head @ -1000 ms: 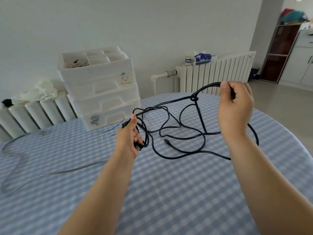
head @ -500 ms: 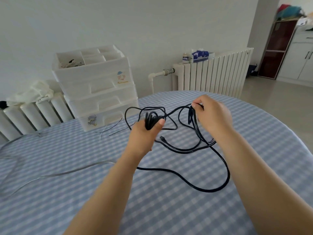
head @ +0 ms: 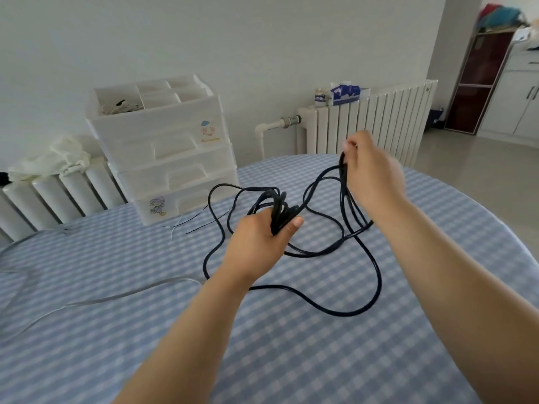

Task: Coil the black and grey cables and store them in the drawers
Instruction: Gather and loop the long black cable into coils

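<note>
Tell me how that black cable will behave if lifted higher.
The black cable looks floppy: it droops in loose loops from the right hand. It probably tangles, since strands cross near the left hand. It seems light, held by fingertips.

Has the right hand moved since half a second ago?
Yes. The right hand rose and went right, toward the radiator, drawing the black cable up.

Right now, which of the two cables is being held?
The black cable: the left hand grips its gathered loops, the right hand pinches a strand. The grey cable lies untouched on the tablecloth.
</note>
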Tool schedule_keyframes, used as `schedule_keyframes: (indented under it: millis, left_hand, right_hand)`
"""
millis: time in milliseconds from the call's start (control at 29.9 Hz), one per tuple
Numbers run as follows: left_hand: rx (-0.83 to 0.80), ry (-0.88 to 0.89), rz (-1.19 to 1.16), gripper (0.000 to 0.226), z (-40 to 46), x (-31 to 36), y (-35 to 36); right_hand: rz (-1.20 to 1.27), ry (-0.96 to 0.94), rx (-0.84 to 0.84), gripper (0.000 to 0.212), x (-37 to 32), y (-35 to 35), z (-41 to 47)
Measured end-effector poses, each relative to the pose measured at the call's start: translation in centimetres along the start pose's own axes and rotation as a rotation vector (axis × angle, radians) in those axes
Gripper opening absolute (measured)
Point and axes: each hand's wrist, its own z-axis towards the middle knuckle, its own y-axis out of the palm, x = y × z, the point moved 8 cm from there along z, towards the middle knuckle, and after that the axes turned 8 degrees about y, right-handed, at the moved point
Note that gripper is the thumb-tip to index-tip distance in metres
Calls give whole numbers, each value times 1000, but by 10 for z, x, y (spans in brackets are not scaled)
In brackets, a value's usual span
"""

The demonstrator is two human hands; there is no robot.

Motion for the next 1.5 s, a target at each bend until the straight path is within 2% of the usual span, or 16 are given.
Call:
schedule_keyframes:
  millis: [100, 200, 301, 401, 468, 601, 635, 769, 835, 936, 1036, 1136, 1236, 1270, 1437, 1504]
  left_hand:
    - [-36, -15, -31, 46, -2, -6, 6]
    - [-35, -39, -83, 47, -4, -16, 3]
    - [57, -142, -189, 47, -3, -35, -7]
    - [159, -235, -328, 47, -2, -48, -11]
    - [240, -283, -394, 46, -3, -51, -17]
    - [372, -284, -440, 46, -3, -53, -35]
    - [406, -284, -457, 46, -3, -55, -41]
    - [509, -297, -467, 40, -5, -57, -56]
    - [538, -303, -491, 39, -5, -55, -58]
    - [571, -298, -534, 44, -4, -54, -63]
    - [506, -289, -538, 46, -1, -57, -60]
    - [399, -272, -501, 44, 2, -53, -47]
    - [327, -329, -457, 41, 2, -52, -37]
    - [315, -344, -444, 42, 1, -52, -36]
    - [297, -382, -515, 43, -1, -55, -34]
    - [291, -382, -591, 44, 0, -55, -33]
  right_hand:
    - [190, 135, 191, 33, 15, -11, -5]
    - [171, 289, 253, 37, 37, -13, -5]
    - [206, 424, 275, 32, 52, -17, -10]
    - [420, 499, 304, 29, 63, -15, -16]
    - [574, 569, 290, 36, 73, -7, -16]
    - [1043, 796, 128, 37, 100, 31, -18]
    - [1086, 846, 108, 36, 107, 36, -19]
    - [862, 922, 95, 40, 136, 42, -24]
    - [689, 870, 53, 46, 143, 44, -24]
    - [155, 643, -102, 54, 136, 52, -24]
    - [-54, 552, -316, 52, 128, 72, -35]
    - [-98, 371, -347, 36, 105, 74, -35]
    - [-28, 82, -242, 40, 63, 54, -31]
    - [9, 43, -222, 40, 51, 47, -32]
    - [134, 32, -356, 36, 26, 47, -42]
    - [57, 37, -467, 30, 29, 57, -49]
